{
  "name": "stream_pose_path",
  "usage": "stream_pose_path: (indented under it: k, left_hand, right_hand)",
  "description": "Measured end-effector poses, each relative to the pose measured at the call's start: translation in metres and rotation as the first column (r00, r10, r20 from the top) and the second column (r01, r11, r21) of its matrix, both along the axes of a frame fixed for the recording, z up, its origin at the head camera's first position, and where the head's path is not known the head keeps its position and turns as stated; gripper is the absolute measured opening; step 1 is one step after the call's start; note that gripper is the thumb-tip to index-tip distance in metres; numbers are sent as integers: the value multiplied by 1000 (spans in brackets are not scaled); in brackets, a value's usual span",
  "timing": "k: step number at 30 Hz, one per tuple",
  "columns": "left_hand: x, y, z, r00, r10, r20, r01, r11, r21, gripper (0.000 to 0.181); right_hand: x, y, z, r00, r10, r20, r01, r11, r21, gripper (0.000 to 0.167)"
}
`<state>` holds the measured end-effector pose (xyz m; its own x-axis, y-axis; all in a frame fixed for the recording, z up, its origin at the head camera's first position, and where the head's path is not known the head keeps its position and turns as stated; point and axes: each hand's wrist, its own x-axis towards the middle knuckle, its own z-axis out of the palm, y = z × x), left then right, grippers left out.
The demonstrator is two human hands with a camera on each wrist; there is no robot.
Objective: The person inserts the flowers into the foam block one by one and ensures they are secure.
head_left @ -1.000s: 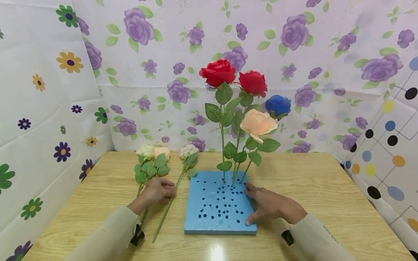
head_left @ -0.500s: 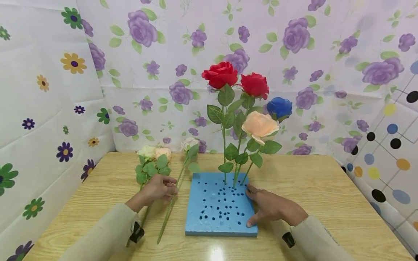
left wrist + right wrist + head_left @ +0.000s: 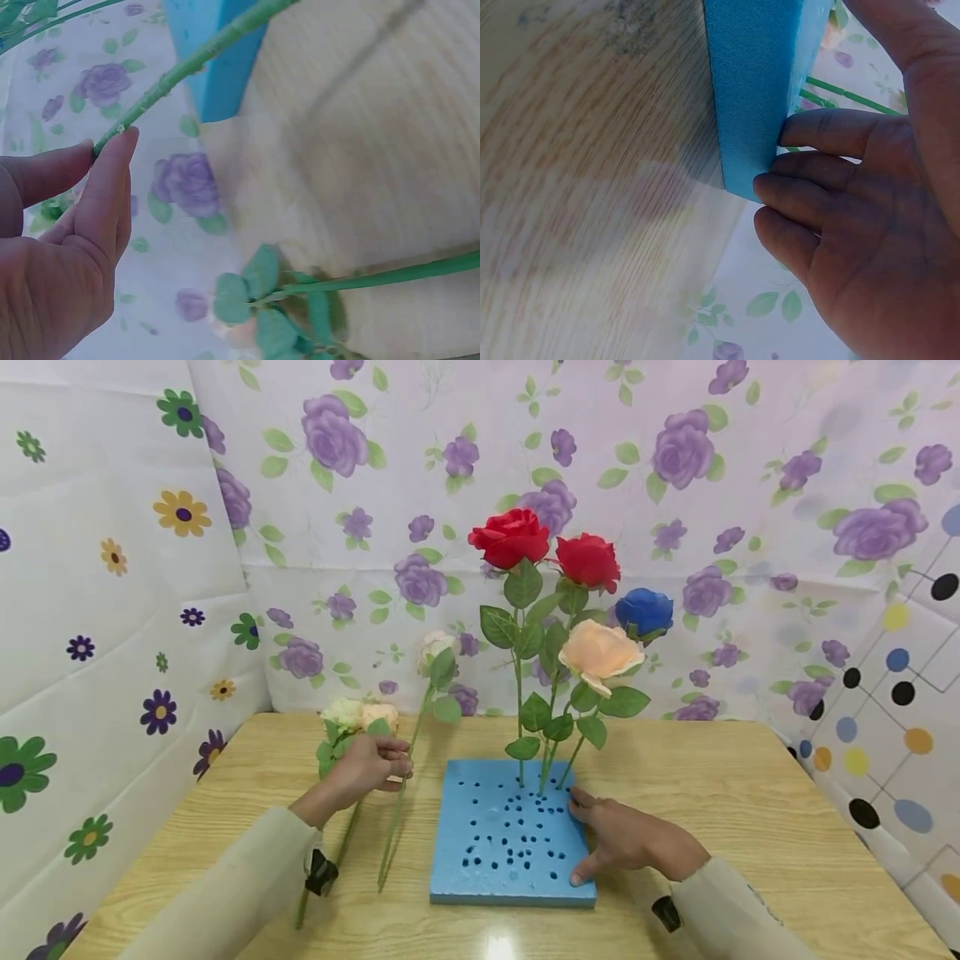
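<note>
Fingers of our left hand (image 3: 366, 774) pinch a white rose (image 3: 437, 653); our right hand (image 3: 632, 839), fingers extended, touches the blue board (image 3: 453, 827). Four upright roses (image 3: 511, 538) stand in; two pale roses (image 3: 342, 714) lie unplaced.

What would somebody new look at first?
Probably the two red roses, standing tallest in the blue board, with a blue rose lower to their right. Next, perhaps the pale rose whose stem the left hand pinches, left of the board. The right hand touches the board's right edge.
</note>
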<state>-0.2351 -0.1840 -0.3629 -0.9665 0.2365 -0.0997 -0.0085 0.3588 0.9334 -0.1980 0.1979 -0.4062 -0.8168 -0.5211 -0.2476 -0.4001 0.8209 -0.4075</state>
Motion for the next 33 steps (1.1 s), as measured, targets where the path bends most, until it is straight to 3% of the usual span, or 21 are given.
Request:
stream_pose_path:
  k: [11, 20, 26, 33]
  left_hand:
    - [-12, 15, 22, 996, 63, -56, -60, 997, 38, 37]
    - [-15, 24, 37, 989, 100, -113, -92, 993, 76, 33]
    - [-18, 28, 44, 978, 145, -152, -126, 984, 128, 26]
    - [-21, 34, 49, 965, 158, -208, -119, 975, 188, 18]
  right_hand:
    - [1, 1, -1, 1000, -4, 7, 4, 1000, 7, 108]
    - [-1, 1, -1, 1000, -1, -1, 1, 1000, 8, 108]
    - [-1, 0, 0, 1000, 17, -16, -17, 1000, 5, 108]
    - [-1, 0, -1, 1000, 19, -18, -19, 1000, 4, 108]
